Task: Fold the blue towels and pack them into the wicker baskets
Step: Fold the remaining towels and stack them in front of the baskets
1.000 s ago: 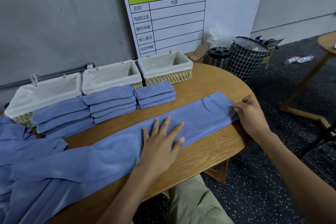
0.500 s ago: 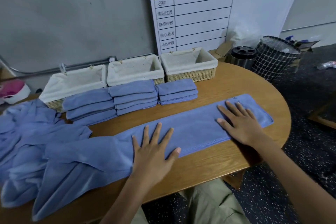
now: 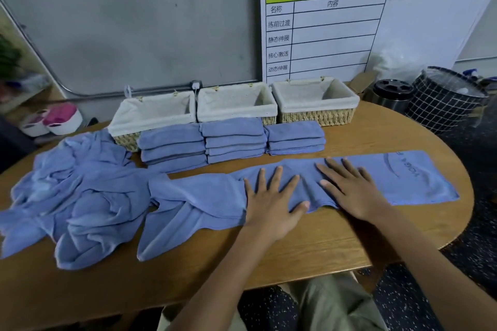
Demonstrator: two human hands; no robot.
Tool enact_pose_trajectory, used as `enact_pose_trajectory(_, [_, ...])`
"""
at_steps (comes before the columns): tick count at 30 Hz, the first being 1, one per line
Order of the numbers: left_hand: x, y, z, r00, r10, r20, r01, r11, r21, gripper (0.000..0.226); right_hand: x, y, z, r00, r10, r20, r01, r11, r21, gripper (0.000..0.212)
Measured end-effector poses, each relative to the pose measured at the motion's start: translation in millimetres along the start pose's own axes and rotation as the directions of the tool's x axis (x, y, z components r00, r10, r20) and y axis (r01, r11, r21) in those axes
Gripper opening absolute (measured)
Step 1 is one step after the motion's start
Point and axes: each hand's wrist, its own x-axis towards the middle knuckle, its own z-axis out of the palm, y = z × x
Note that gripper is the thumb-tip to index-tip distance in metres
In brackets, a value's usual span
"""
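Stood against a grey wall [image 3: 134, 21], behind an oval wooden table [image 3: 309, 255]: a white board [image 3: 376, 35], headed 训练计划表 on a green band, with rows marked 名称, 内容, 练前过渡, 静态伸展, 核心激活, 动态伸展. Lay crumpled at the table's left: a heap of blue towels [image 3: 72, 196]. Stretched across the middle: a long blue towel [image 3: 403, 177], lengthwise-folded, with faint lettering near its right end, too blurred to read. Stood in a row at the table's back: three lined wicker baskets [image 3: 236, 99]. Sat just in front of them: three stacks of folded towels [image 3: 234, 140]. Stood on a speckled dark floor [image 3: 470, 250], right of the table: a grid-patterned bin [image 3: 443, 102] and a steel canister [image 3: 390, 94]. Pressed flat on the long towel, fingers spread and straight, gripping nothing: the left hand [image 3: 271, 204] and the right hand [image 3: 355, 188], close together.
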Motion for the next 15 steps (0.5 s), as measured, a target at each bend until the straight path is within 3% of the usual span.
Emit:
enact_pose_trajectory(5, [-46.6, -50.3, -1.3, 0.993, 0.119, -0.017, -0.119, 0.992, -0.049, 0.065, 3.4, 19.3, -3.5, 0.997, -0.05, 0.053, 0.051, 0.998, -0.025, 0.07])
enact_pose_trajectory(9, [-80.2, -94.1, -25.4, 0.962, 0.198, -0.188, -0.25, 0.915, -0.316, 0.046, 7.6, 24.6, -6.8, 0.999, -0.038, 0.03, 0.039, 0.999, -0.029, 0.077])
enact_pose_trajectory(12, [-99.2, -153.3, -52.6, 0.928, -0.027, -0.371, -0.128, 0.913, -0.386, 0.031, 6.6, 30.6, -7.9, 1.0, -0.015, 0.015, 0.016, 1.0, -0.008, 0.08])
enact_pose_trajectory(15, [-105.1, -200.9, -63.3, 0.903, -0.244, -0.353, 0.056, 0.883, -0.466, 0.05, 7.3, 35.4, -13.9, 0.999, 0.006, 0.042, -0.006, 1.0, -0.004, 0.066])
